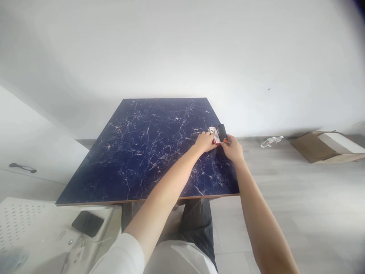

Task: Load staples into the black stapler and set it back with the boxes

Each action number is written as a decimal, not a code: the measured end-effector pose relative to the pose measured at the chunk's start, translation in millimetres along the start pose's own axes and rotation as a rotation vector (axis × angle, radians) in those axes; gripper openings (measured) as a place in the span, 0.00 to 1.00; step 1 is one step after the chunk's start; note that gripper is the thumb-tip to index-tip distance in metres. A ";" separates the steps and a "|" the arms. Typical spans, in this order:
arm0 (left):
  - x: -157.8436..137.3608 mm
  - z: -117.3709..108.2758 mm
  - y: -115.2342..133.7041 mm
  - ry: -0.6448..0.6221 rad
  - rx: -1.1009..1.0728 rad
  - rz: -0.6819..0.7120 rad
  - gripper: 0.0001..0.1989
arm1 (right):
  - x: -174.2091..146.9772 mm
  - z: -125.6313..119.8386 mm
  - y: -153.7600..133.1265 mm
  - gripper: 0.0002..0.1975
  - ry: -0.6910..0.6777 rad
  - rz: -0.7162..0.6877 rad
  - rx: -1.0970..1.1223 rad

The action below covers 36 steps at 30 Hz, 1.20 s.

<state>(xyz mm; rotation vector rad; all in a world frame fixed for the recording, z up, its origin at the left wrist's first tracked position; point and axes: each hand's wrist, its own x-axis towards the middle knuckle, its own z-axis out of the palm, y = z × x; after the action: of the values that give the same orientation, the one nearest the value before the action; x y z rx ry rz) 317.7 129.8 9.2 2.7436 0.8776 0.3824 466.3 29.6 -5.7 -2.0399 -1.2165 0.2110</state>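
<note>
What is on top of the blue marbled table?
By its right edge: a red-white box at the left grip, which hides part of it and of the tabletop beneath; a black cylinder at the right grip.

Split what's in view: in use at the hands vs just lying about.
In use:
red-and-white item, at left hand
black cylinder, at right hand
blue tabletop

Seemingly lying about:
dark phone-like slab, left
clear plastic item, floor
cardboard box, floor

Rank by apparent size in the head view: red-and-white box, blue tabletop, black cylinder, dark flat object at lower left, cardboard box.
1. Blue tabletop
2. Cardboard box
3. Dark flat object
4. Red-and-white box and black cylinder: too alike to rank
</note>
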 end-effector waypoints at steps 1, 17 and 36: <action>2.5 0.7 2.4 -0.004 0.003 -0.002 0.32 | 1.6 -0.8 2.0 0.29 0.004 0.004 0.004; -112.6 -24.6 -42.3 0.031 0.013 -0.055 0.30 | -61.5 38.3 -65.1 0.22 0.137 -0.380 -0.026; -229.5 -72.3 -150.4 0.085 0.089 -0.211 0.24 | -87.8 149.2 -171.4 0.26 -0.410 -0.750 -0.147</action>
<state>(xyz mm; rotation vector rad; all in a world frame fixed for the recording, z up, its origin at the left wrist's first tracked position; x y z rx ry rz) 34.5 123.2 -7.9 2.6943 1.2200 0.4317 228.6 81.6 -17.3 -1.5514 -2.2139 0.1785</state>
